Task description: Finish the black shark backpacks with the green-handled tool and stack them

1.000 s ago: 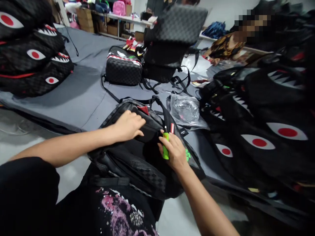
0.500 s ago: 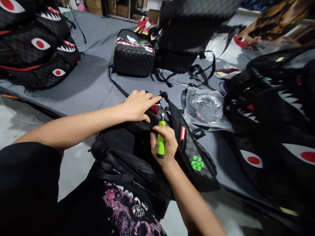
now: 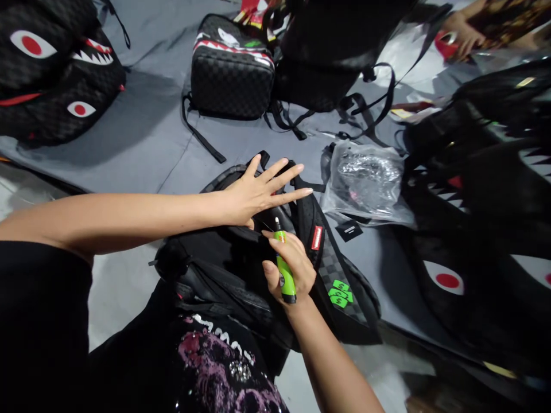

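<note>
A black backpack (image 3: 215,261) lies opened across the table edge against my body. Its strap carries a red label (image 3: 317,237) and green dollar-sign patches (image 3: 340,293). My left hand (image 3: 258,192) lies over the backpack's upper part with its fingers spread, covering some of it. In my right hand (image 3: 297,267) is a lime-green pen-shaped tool (image 3: 285,269) with a black end and a small pale tip pointing away from me. That tip sits just below my left fingers, above the bag's dark opening.
Shark-face backpacks are piled at left (image 3: 55,86) and right (image 3: 473,229). Behind stand a small checkered backpack (image 3: 232,80) and a larger black one (image 3: 327,69). A clear plastic bag (image 3: 365,180) and a black tag (image 3: 349,229) lie beside the strap. Another person's hand (image 3: 464,37) is at far right.
My left hand has spread its fingers and shifted slightly right over the backpack. My right hand has lowered a little with the green tool. The camera view has tilted down.
</note>
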`<state>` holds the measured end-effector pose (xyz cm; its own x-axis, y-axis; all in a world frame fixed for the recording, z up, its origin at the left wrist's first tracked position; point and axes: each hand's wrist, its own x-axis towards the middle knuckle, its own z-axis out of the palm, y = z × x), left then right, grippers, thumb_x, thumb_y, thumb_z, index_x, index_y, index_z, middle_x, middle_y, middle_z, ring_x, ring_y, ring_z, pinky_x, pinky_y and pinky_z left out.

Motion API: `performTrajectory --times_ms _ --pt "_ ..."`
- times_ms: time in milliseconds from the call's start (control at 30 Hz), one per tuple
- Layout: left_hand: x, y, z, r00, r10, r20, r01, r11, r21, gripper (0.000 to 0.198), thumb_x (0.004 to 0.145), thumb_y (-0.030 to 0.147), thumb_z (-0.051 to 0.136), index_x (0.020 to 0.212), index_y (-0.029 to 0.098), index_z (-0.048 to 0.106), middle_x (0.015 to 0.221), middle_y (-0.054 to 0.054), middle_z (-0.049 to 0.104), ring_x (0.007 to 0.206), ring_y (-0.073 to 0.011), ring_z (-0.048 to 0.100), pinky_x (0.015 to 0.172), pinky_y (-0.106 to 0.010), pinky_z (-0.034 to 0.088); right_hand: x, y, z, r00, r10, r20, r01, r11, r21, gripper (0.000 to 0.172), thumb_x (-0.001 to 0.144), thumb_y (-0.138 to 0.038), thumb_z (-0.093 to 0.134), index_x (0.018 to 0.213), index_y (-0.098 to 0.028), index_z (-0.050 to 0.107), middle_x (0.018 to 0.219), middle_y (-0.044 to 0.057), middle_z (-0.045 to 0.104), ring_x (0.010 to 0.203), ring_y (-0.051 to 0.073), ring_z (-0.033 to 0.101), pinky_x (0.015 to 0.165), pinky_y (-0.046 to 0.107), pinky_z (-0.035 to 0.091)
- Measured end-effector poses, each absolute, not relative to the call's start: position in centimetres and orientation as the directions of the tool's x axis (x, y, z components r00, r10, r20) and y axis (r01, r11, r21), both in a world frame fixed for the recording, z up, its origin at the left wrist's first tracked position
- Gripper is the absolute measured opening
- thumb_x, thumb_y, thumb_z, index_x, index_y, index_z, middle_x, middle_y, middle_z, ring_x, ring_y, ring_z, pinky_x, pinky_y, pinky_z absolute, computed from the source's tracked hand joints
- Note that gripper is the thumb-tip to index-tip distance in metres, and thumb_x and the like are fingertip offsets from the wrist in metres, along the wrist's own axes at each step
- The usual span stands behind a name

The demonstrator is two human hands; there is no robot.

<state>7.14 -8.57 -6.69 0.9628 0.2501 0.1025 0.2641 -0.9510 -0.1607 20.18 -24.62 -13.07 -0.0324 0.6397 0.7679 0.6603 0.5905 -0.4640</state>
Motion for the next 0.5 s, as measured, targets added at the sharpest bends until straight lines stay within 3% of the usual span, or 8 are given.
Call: performTrajectory --times_ms 133,267,367,500 --pt "7.6 -8.2 -7.3 0.951 0.294 0.097 0.306 -0.942 -0.137 0.114 0.075 0.039 0.080 0.160 0.024 0.006 0.167 -0.023 0.006 0.148 -0.0426 0.024 0.112 -0.060 0.025 20.8 -24.9 -13.4 -0.091 0.691 0.718 0.673 0.573 -0.467 0.041 0.097 -0.038 0.054 0.134 -0.019 0.055 0.120 0.016 0.071 0.112 0.030 0.069 0.100 0.055 0.053" --pt "7.5 -8.2 -7.1 0.940 0.328 0.091 0.337 -0.935 -0.114 0.105 0.079 0.035 0.077 0.160 0.022 0.011 0.167 -0.021 0.007 0.148 -0.0412 0.025 0.114 -0.058 0.024 21.8 -24.8 -12.9 0.062 0.774 0.630 0.673 0.434 -0.599 0.054 0.098 -0.046 0.052 0.143 -0.019 0.041 0.112 0.015 0.074 0.106 0.029 0.072 0.093 0.050 0.058" --pt "7.5 -8.2 -7.0 0.911 0.401 0.092 0.408 -0.910 -0.077 0.107 0.079 0.035 0.077 0.160 0.023 0.008 0.167 -0.021 0.004 0.150 -0.0433 0.017 0.113 -0.060 0.021 22.7 -24.3 -11.3 0.129 0.831 0.541 0.724 0.294 -0.625 0.038 0.096 -0.033 0.058 0.131 -0.022 0.050 0.106 0.010 0.076 0.097 0.026 0.075 0.086 0.041 0.061" --pt "7.8 -8.2 -7.0 0.871 0.485 0.074 0.488 -0.872 -0.028 0.111 0.078 0.033 0.077 0.161 0.026 0.004 0.167 -0.021 0.002 0.148 -0.0455 0.021 0.110 -0.059 0.024 23.7 -23.2 -8.4 -0.034 0.924 0.382 0.746 0.278 -0.605 0.026 0.095 -0.035 0.058 0.117 -0.023 0.065 0.113 0.008 0.076 0.098 0.025 0.074 0.089 0.038 0.059"
